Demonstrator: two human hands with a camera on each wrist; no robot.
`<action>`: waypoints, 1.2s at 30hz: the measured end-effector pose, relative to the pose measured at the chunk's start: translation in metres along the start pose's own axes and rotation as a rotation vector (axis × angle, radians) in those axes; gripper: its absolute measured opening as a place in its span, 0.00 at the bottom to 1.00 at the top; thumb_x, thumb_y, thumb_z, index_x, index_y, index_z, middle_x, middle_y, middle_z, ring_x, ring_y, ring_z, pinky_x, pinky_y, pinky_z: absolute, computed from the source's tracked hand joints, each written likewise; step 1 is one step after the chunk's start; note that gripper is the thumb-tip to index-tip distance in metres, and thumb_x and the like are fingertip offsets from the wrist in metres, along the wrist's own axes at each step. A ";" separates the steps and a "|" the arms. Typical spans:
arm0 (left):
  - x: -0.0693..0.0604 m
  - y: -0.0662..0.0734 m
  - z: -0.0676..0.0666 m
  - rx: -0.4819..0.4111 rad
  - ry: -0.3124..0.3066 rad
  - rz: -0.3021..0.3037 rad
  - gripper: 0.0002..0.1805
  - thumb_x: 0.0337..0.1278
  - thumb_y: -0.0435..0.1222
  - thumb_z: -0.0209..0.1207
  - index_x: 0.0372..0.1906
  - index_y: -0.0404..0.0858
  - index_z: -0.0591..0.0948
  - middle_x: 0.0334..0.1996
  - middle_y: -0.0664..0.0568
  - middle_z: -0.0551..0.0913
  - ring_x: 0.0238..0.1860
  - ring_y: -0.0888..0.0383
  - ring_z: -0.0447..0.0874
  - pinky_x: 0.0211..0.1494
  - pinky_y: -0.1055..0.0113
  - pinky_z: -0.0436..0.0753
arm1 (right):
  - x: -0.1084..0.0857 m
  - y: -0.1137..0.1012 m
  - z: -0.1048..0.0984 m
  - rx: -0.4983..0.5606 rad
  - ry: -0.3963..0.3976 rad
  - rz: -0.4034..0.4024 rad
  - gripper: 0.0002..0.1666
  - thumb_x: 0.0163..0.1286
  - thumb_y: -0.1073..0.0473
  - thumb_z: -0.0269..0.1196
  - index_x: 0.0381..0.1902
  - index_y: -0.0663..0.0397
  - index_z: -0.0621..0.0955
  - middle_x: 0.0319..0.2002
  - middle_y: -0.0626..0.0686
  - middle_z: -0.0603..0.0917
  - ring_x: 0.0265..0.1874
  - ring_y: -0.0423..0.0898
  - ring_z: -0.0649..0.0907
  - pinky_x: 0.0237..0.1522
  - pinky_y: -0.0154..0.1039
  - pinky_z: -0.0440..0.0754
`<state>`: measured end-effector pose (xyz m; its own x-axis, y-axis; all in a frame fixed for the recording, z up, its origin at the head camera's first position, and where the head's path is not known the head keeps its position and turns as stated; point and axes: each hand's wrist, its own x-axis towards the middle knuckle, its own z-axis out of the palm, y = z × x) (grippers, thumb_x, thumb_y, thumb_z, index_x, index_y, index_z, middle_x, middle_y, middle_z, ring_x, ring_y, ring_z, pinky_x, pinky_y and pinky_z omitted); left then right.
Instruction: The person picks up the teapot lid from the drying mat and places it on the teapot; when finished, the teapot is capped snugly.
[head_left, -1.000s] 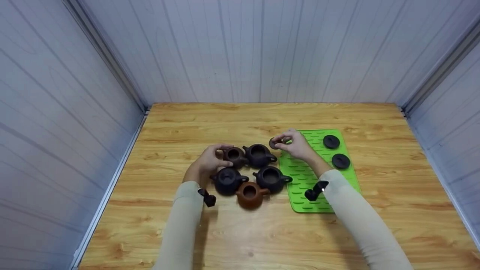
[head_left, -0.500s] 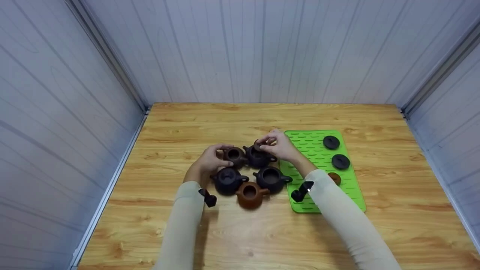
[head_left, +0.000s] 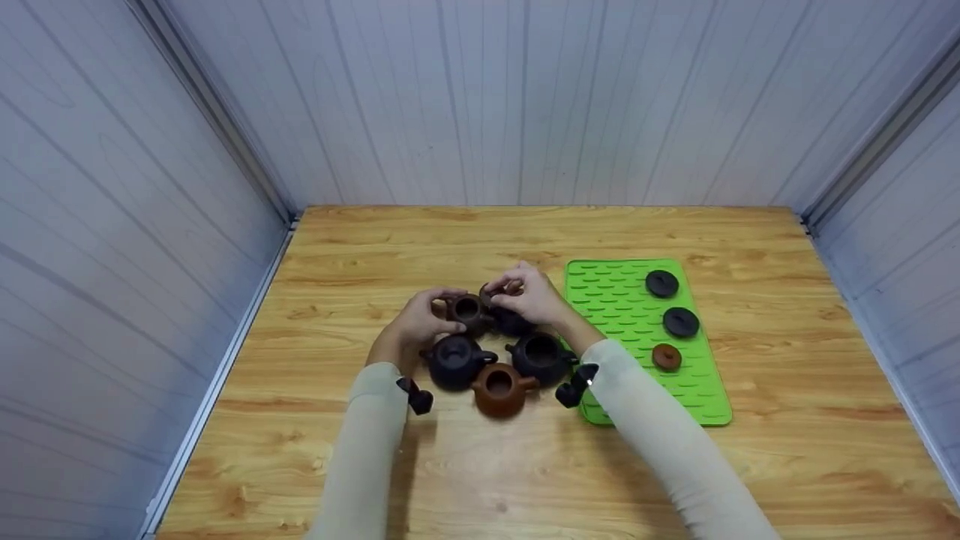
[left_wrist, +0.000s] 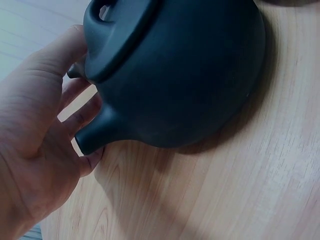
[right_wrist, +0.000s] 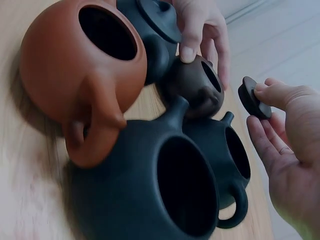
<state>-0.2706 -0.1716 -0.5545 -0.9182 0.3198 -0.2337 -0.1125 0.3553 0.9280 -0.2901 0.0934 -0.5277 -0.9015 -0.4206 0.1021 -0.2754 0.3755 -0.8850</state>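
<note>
In the head view my left hand (head_left: 421, 319) grips the small dark brown teapot (head_left: 466, 310), thumb and fingers on either side of its lidless opening. My right hand (head_left: 534, 297) pinches a small dark lid (right_wrist: 254, 98) by its knob, held tilted just right of that teapot and above a black lidless teapot (right_wrist: 220, 150). In the left wrist view the lidded black teapot (left_wrist: 185, 75) stands in front of my left hand (left_wrist: 45, 120) and hides the brown one.
Nearer me stand an orange-brown lidless teapot (head_left: 501, 401) and another black lidless one (head_left: 541, 360). On the green mat (head_left: 615, 315) at right lie two black lids (head_left: 661, 283) and an orange-brown lid (head_left: 667, 357). White panels (head_left: 487, 97) rise behind and beside the table.
My right hand has carried the small lid leftward from the mat's edge, over the rear black teapot, to beside the brown one. My left hand has stayed in place.
</note>
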 end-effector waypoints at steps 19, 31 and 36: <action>0.004 -0.001 -0.001 0.062 0.002 0.037 0.35 0.68 0.26 0.73 0.78 0.36 0.79 0.73 0.36 0.83 0.63 0.49 0.84 0.62 0.65 0.79 | 0.010 -0.007 0.029 0.062 0.067 -0.001 0.13 0.74 0.64 0.76 0.54 0.59 0.94 0.57 0.61 0.84 0.47 0.47 0.86 0.54 0.36 0.84; 0.002 -0.003 0.001 0.014 0.003 0.028 0.35 0.68 0.24 0.72 0.79 0.34 0.78 0.67 0.33 0.87 0.60 0.52 0.88 0.59 0.69 0.81 | 0.006 -0.001 0.044 0.034 0.071 0.015 0.11 0.76 0.63 0.75 0.54 0.57 0.94 0.56 0.61 0.86 0.55 0.59 0.90 0.64 0.52 0.89; 0.002 -0.001 -0.001 0.023 0.004 0.002 0.36 0.69 0.25 0.72 0.80 0.37 0.77 0.70 0.33 0.86 0.63 0.49 0.86 0.60 0.68 0.81 | 0.006 0.000 0.048 0.013 0.087 0.017 0.10 0.75 0.64 0.76 0.52 0.58 0.94 0.56 0.62 0.87 0.55 0.59 0.91 0.63 0.51 0.90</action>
<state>-0.2729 -0.1721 -0.5561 -0.9201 0.3165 -0.2308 -0.1024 0.3745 0.9215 -0.2801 0.0514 -0.5489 -0.9319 -0.3403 0.1257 -0.2560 0.3714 -0.8925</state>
